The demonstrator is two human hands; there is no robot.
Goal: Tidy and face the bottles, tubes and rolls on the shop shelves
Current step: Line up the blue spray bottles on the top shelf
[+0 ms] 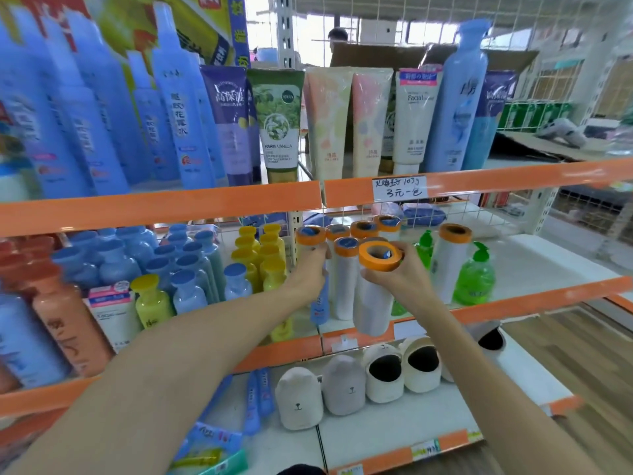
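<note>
Right now I have both hands on the middle shelf [548,255], working in the cluster of orange-capped rolls. My right hand [402,274] holds the front roll [375,303] tilted, its top leaning toward me and its foot hanging past the orange shelf lip [507,308]; the fingers [399,250] are wrapped and pinching the orange rim. My left hand [310,272] is at 9 o'clock from it, fingers closed around the body of the leftmost roll [310,236], just beside the white upright post.

Counting rolls, I see seven orange tops: the one I hold, the one under my left hand, four bunched behind and between my hands, and one standing apart [452,262] at 3 o'clock. Two green pump bottles [476,279] flank that lone roll, one on each side.

Room to move is tight at 9 o'clock, where yellow bottles [270,258] crowd the post, and open at 3 o'clock, where bare white shelf runs to the end of the unit. Overhead, at 12 o'clock, the orange edge of the upper shelf [205,204] carries a handwritten price tag [399,188] and limits lift height. Above it stand tubes [281,125]; I count about six fronts. Below, at 6 o'clock, slippers [342,385] line the bottom shelf.
</note>
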